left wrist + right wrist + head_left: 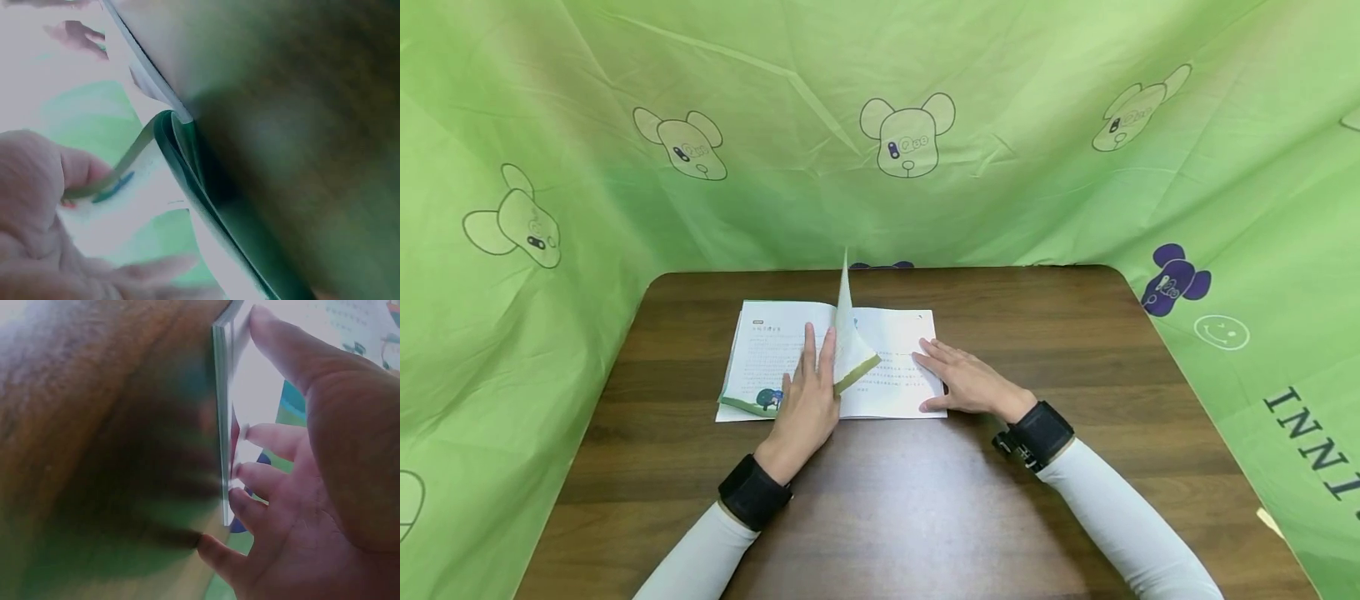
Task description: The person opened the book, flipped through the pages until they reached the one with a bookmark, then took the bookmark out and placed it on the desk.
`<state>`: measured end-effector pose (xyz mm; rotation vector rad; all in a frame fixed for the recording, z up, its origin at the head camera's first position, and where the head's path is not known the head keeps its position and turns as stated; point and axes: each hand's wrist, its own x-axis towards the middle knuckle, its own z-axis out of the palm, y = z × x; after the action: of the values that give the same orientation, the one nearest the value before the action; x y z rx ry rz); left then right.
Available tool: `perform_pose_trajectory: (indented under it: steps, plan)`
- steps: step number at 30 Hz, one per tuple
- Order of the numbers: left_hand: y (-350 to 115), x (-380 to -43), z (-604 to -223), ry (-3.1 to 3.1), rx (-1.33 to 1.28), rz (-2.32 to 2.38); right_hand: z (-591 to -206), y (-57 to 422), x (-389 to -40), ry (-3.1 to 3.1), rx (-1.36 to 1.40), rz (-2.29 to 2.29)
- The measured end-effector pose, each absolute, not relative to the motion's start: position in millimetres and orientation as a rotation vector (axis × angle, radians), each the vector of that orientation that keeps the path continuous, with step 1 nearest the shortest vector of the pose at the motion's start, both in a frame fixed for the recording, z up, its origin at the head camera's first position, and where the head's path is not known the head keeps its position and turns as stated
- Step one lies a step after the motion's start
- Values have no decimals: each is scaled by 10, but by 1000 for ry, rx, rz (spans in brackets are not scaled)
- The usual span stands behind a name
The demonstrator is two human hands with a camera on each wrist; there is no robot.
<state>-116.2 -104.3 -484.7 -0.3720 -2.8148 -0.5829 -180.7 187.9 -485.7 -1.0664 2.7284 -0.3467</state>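
An open book (pixel 887 402) with printed text lies on the wooden table, and one of its leaves (pixel 850 346) stands upright near the spine with its lower corner bent right. My left hand (pixel 805 404) lies over the inner part of the left page, fingers extended, against the foot of that leaf. In the left wrist view the thumb (pixel 84 169) touches the curved leaf's edge. My right hand (pixel 966 383) rests at the right page's outer edge, fingers spread. Its thumb and fingertips meet the page margin beside the book's edge (pixel 220 425) in the right wrist view.
The brown wooden table (pixel 1037 525) extends around the book. A green curtain (pixel 1000 217) with bear-head drawings hangs along the back and both sides. Black wrist straps (pixel 755 492) and white sleeves cover the person's forearms. A small pale object (pixel 1270 522) shows at the table's right edge.
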Motion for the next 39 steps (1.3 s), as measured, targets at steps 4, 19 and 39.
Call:
perform_pose_trajectory:
  steps: [4, 19, 39]
  plan:
    - [-1078, -1168, -4824, -2690, -389, -481, -4864, 1884, -1826, 2732, -1080, -328]
    - [-1158, -1190, -4767, -2708, -398, -200, -4854, 1902, -1843, 2688, -1159, -406]
    - [-1126, -1149, -4815, -3008, -488, -137, -4845, 1921, -1844, 2728, -1167, -374]
